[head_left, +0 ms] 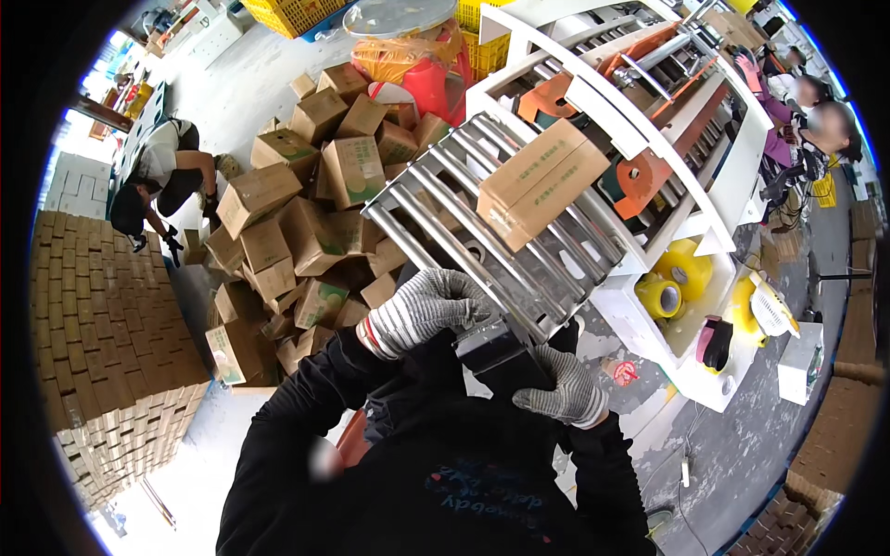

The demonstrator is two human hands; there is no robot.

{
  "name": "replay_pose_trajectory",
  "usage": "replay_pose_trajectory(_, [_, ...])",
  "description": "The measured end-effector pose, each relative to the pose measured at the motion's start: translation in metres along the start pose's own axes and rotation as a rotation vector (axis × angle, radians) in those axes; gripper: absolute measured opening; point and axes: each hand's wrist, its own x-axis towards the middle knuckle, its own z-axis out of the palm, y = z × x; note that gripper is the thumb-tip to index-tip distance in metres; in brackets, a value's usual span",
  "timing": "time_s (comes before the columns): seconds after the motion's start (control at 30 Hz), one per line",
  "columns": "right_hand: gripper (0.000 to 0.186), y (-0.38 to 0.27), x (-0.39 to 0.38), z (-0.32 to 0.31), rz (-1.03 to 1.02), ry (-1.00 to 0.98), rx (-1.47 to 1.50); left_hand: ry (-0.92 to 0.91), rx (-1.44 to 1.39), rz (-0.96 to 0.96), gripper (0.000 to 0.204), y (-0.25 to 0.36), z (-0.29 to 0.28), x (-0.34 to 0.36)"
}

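Observation:
My two hands wear grey-and-white striped knit gloves. A dark, box-shaped object [505, 357] with a glossy upper face lies between them, close to my body at the near end of the roller conveyor [445, 218]. My right hand [567, 389] grips its right side. At its upper left, my left hand [428, 312] is closed, the fingertips pinched together near the object's top edge; what they hold is too small to make out. Beyond my hands, a taped cardboard carton [542, 183] rests at an angle on the metal rollers.
Loose cardboard cartons [315, 227] lie heaped left of the conveyor. A white machine frame [612, 102] arches over its far part. On the right, a white foam box [640, 320] holds yellow tape rolls [660, 295]. A person [167, 176] bends beside stacked cartons [111, 306] at far left.

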Motion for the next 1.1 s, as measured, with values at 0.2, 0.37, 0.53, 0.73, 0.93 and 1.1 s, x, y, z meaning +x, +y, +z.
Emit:
replay_pose_trajectory(0.2, [0.044, -0.052, 0.024, -0.107, -0.175, 0.267, -0.37, 0.362, 0.288, 0.127, 0.01, 0.079, -0.009, 0.1])
replay_pose_trajectory(0.37, [0.034, -0.005, 0.01, -0.176, -0.16, 0.374, -0.193, 0.405, 0.221, 0.154, 0.01, 0.1, -0.071, 0.166])
replay_pose_trajectory(0.53, [0.055, 0.026, 0.038, -0.169, -0.001, 0.397, -0.119, 0.428, 0.671, -0.063, 0.021, 0.039, -0.073, 0.197])
replay_pose_trajectory(0.73, [0.046, 0.049, 0.046, -0.156, -0.019, 0.322, -0.221, 0.539, 0.999, 0.015, 0.034, -0.037, -0.103, 0.221])
replay_pose_trajectory(0.93, [0.044, 0.024, 0.038, -0.108, -0.03, 0.173, -0.409, 0.301, 1.117, 0.292, 0.097, 0.042, -0.013, 0.093])
replay_pose_trajectory(1.1, [0.047, 0.057, 0.029, -0.038, -0.255, 0.191, -0.352, 0.464, 1.445, -0.11, 0.12, -0.001, 0.028, 0.001])
